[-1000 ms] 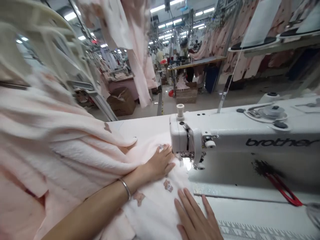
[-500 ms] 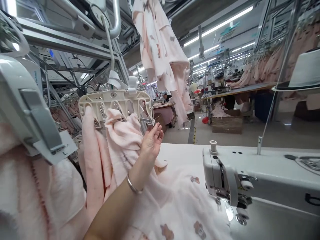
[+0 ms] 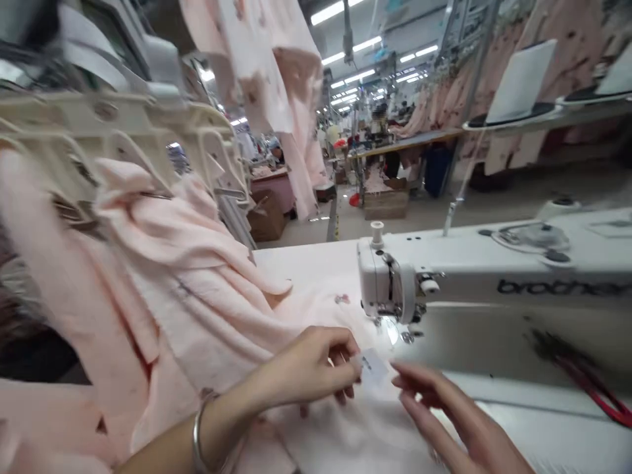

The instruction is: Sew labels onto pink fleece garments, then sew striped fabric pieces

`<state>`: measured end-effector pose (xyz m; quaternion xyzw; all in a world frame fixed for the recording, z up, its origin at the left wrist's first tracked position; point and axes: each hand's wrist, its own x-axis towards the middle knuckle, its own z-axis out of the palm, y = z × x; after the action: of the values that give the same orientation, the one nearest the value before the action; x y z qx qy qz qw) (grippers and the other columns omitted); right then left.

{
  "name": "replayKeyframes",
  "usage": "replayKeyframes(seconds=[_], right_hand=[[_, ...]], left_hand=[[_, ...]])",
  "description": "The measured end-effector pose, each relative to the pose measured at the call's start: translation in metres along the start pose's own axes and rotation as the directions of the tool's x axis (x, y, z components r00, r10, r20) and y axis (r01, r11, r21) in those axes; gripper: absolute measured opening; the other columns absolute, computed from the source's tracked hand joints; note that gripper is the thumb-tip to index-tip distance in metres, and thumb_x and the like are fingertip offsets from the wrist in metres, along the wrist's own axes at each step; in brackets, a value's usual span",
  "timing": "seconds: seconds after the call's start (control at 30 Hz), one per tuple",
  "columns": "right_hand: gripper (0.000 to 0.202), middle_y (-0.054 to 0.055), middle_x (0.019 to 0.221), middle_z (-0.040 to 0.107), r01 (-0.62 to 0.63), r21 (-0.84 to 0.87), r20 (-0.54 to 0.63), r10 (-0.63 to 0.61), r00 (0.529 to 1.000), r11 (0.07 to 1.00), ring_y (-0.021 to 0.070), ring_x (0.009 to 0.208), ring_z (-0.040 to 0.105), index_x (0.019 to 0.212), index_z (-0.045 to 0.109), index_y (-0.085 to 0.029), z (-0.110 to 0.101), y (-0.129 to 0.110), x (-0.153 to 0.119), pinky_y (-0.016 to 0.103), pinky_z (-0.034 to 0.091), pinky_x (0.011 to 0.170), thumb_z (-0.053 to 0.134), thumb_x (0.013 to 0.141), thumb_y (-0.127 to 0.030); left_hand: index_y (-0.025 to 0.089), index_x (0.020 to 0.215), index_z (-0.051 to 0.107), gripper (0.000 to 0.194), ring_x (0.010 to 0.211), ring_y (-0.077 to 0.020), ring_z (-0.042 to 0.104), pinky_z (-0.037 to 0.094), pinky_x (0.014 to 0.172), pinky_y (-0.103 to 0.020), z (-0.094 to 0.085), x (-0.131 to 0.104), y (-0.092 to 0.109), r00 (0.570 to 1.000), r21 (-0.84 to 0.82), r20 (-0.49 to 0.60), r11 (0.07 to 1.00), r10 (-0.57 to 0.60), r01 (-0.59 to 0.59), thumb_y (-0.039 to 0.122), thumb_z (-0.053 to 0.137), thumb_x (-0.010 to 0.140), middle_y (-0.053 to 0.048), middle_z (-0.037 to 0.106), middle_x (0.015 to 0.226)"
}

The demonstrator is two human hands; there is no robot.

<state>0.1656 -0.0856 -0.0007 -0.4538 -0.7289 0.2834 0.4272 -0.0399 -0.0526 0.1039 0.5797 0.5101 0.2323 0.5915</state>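
Head view | left hand [image 3: 318, 365] pinches label [image 3: 376, 370] | small, pale, dark-marked

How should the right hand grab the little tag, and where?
Pinch the tag lightly by its right edge, thumb and finger on opposite faces, coming from the right. It looks thin and flat, and the left hand has its left edge. The right hand is already near the free side.

The only view looks forward and down from the wearer's head, close above the work.
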Motion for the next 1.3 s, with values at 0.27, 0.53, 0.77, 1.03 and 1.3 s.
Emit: replayKeyframes(seconds=[0.27,0.53,0.77,1.03,1.3], right_hand=[[0.029,-0.002,0.064,0.05,-0.364,0.375,0.107,0.35,0.931,0.853,0.0112,0.062,0.048,0.069,0.053,-0.019,0.006,-0.037,0.021,0.021,0.039,0.057,0.053,0.085,-0.043],[0.026,-0.001,0.068,0.052,-0.373,0.335,0.043,0.381,0.924,0.865,0.0124,0.064,0.05,0.072,0.053,-0.019,0.003,-0.025,0.012,0.023,0.041,0.057,0.051,0.088,-0.04],[0.021,0.008,0.093,0.054,0.08,-0.367,-0.09,-0.121,0.989,0.927,0.0206,0.086,0.051,0.108,0.056,-0.017,0.028,0.016,-0.013,0.034,0.043,0.072,0.042,0.092,-0.022],[0.014,0.007,0.087,0.051,0.038,-0.372,-0.121,-0.089,0.989,0.928,0.0193,0.082,0.05,0.096,0.053,-0.017,0.028,0.019,0.003,0.033,0.043,0.07,0.04,0.092,-0.019],[0.019,0.01,0.093,0.051,0.011,-0.49,-0.162,-0.103,0.981,0.872,0.0225,0.087,0.05,0.106,0.05,-0.012,0.038,0.033,0.008,0.039,0.044,0.077,0.043,0.091,-0.02]], left_hand=[[0.014,0.082,0.056,0.018,0.064,-0.0116,0.06,0.046,0.06,-0.019,0.014,0.008,-0.021,0.999,0.078,0.039,0.997,0.015,-0.018,0.031,0.06,0.079,-0.001,0.062,0.068],[0.011,0.078,0.058,0.022,0.056,-0.0099,0.058,0.047,0.057,-0.019,0.017,0.026,-0.023,0.998,-0.088,-0.023,0.995,-0.057,0.055,0.032,0.065,0.075,-0.002,0.062,0.061],[0.015,0.072,0.057,0.013,0.041,-0.0101,0.053,0.04,0.045,-0.02,0.012,0.076,-0.033,0.994,0.39,-0.111,0.919,-0.012,0.055,0.026,0.055,0.077,0.001,0.06,0.057],[0.015,0.075,0.059,0.016,0.044,-0.009,0.052,0.038,0.045,-0.019,0.013,0.092,-0.045,0.994,0.405,-0.108,0.914,0.01,0.034,0.03,0.054,0.079,0.002,0.059,0.057],[0.016,0.062,0.057,0.018,0.046,-0.009,0.051,0.037,0.049,-0.019,0.015,0.103,-0.061,0.992,0.426,-0.121,0.904,0.028,0.027,0.025,0.055,0.077,0.002,0.057,0.051]])
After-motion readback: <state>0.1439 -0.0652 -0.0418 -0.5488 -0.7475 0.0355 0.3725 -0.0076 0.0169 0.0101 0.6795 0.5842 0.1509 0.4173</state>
